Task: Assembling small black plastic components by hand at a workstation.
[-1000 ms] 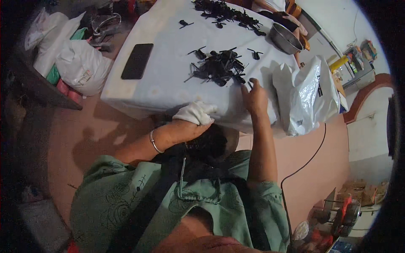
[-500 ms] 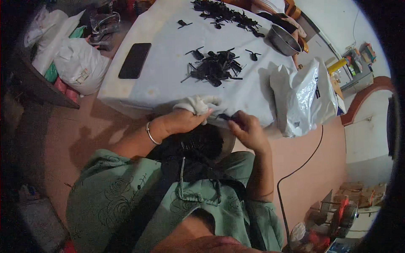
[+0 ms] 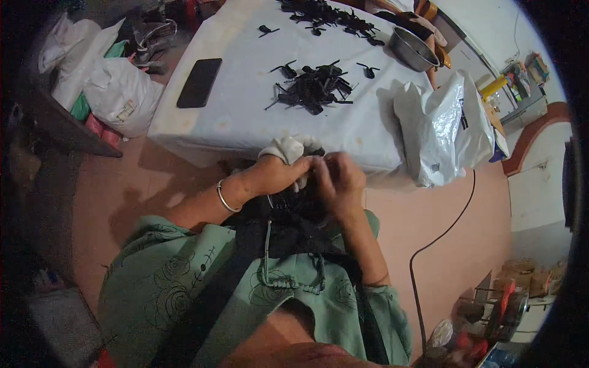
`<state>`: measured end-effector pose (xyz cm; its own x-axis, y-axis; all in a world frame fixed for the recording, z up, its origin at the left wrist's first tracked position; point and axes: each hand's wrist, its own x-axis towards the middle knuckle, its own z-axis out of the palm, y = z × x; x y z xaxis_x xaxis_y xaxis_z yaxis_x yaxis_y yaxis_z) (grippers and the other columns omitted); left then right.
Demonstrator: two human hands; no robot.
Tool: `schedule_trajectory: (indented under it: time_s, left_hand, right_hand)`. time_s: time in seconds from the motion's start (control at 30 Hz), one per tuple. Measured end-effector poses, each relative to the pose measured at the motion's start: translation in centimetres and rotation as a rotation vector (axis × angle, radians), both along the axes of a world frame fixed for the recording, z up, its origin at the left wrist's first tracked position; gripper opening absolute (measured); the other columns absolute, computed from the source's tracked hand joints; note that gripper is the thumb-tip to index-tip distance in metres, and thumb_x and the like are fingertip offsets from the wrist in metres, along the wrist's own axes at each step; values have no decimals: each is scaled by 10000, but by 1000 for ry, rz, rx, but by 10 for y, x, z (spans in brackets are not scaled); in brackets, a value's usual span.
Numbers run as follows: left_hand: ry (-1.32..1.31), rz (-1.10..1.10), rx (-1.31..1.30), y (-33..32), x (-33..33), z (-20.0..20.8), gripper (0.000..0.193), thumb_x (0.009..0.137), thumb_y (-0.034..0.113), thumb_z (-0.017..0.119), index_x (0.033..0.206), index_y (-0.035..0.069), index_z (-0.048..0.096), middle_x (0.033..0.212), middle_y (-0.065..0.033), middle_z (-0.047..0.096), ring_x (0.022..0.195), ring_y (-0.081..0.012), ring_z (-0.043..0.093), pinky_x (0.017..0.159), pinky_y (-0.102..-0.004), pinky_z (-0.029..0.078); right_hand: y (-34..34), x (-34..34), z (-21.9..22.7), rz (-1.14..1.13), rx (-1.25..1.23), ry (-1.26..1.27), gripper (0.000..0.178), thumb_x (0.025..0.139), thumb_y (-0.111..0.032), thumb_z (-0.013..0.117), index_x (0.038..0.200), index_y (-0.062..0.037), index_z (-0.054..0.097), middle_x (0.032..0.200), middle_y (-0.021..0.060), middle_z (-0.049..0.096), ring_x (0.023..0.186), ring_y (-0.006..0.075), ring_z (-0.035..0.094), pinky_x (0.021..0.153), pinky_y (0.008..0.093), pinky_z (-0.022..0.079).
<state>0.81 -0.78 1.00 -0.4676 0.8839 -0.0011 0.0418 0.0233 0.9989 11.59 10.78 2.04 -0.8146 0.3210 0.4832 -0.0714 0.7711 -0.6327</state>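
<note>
My left hand (image 3: 270,172), with a white glove (image 3: 286,149) covering the fingers and a bracelet at the wrist, is closed at the table's near edge. At its fingertips a small black part (image 3: 319,151) partly shows. Pressed up against it, my right hand (image 3: 342,181) is bare, its fingers bent in and slightly blurred. Both hands meet at this part, and most of it is hidden by the fingers. Beyond them on the white-covered table (image 3: 233,122) lies a pile of black parts (image 3: 316,89) with thin stems. One loose black part (image 3: 368,70) lies to its right.
A black phone (image 3: 199,83) lies at the left of the table. A larger heap of black parts (image 3: 331,17) and a metal bowl (image 3: 412,50) are at the far side, near another person's arm. A white plastic bag (image 3: 432,135) stands right; a cable (image 3: 423,248) crosses the floor.
My right hand has moved left and in to my left hand, bringing the black part it held to the gloved fingers. The view has shifted slightly.
</note>
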Motion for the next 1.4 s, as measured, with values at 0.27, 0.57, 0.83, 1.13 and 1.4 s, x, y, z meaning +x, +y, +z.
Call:
schedule_trajectory:
  time_s: [0.27,0.57,0.83,1.13,1.4]
  left_hand:
    - [281,125,123,-2,5,-13,203,815,125,502,994,31,511,679,-45,549,551,-109,512,482,-276,428]
    - [1020,262,199,4,10,-5,76,732,116,508,731,40,501,741,-160,517,660,-365,533,542,-412,427]
    - [967,282,400,4,1,-17,113,731,108,543,832,62,523,802,-126,545,676,-322,538,587,-383,441]
    - [-75,88,71,-5,-9,-8,377,855,118,458,1207,45,345,757,-15,516,619,-83,505,527,-238,418]
    - [51,-141,120,-8,2,-13,309,849,99,454,1153,47,429,810,-8,524,677,-72,493,577,-245,421]
  right_hand:
    - [11,-3,-19,41,-381,-115,223,855,-187,531,739,2,514,570,131,479,515,160,415,520,283,393]
    - [-6,-13,-46,110,-602,-27,267,910,-196,452,756,-2,555,635,-49,486,604,42,395,528,227,353]
    - [10,-6,-42,31,-603,-217,257,883,-213,493,823,29,554,676,63,553,658,86,460,609,250,415]
    - [20,2,-30,157,-306,-127,115,806,-85,589,873,9,587,737,61,601,679,99,532,635,252,436]
    - [6,-10,-31,-13,-116,234,112,767,-99,622,784,-24,541,644,136,551,568,301,540,504,353,424]
